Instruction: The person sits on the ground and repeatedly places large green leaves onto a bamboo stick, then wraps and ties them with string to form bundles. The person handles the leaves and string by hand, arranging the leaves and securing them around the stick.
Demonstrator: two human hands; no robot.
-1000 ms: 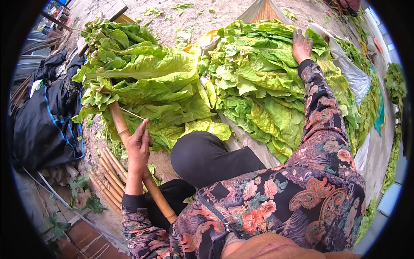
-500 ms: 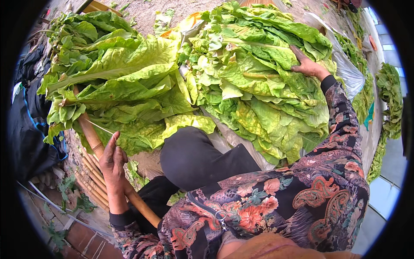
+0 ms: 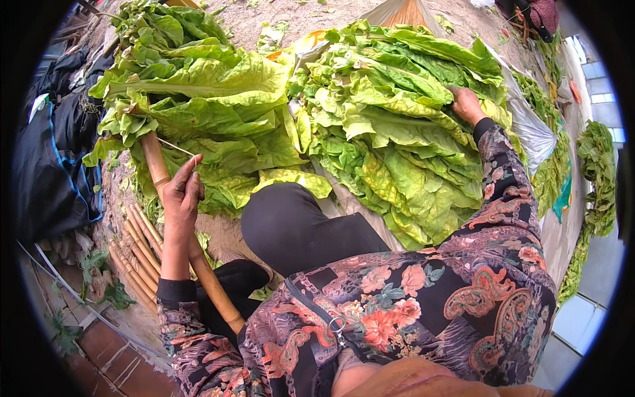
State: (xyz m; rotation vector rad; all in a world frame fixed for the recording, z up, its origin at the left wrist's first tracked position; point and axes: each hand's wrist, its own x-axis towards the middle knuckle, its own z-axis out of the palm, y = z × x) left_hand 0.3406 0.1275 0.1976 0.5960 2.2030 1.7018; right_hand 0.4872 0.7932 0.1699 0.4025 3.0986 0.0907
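Note:
My left hand is closed beside a bamboo pole, with a thin pale string running taut from its fingers up to the pole. Large green-yellow leaves, looking like tobacco leaves, hang in a bundle along the pole's far part. On the right lies a big heap of the same leaves. At the heap's right side my right hand has its fingers curled at a leaf's edge; the leaf partly covers the fingertips.
Several bamboo poles lie on the ground at the left, near a black cloth with blue trim. Clear plastic sheeting shows right of the heap. More leaves are at the far right. My bent knee sits between pole and heap.
My right hand's fingers were spread on the heap; now they are curled at a leaf's edge. The left hand still keeps the string taut. The view has shifted slightly.

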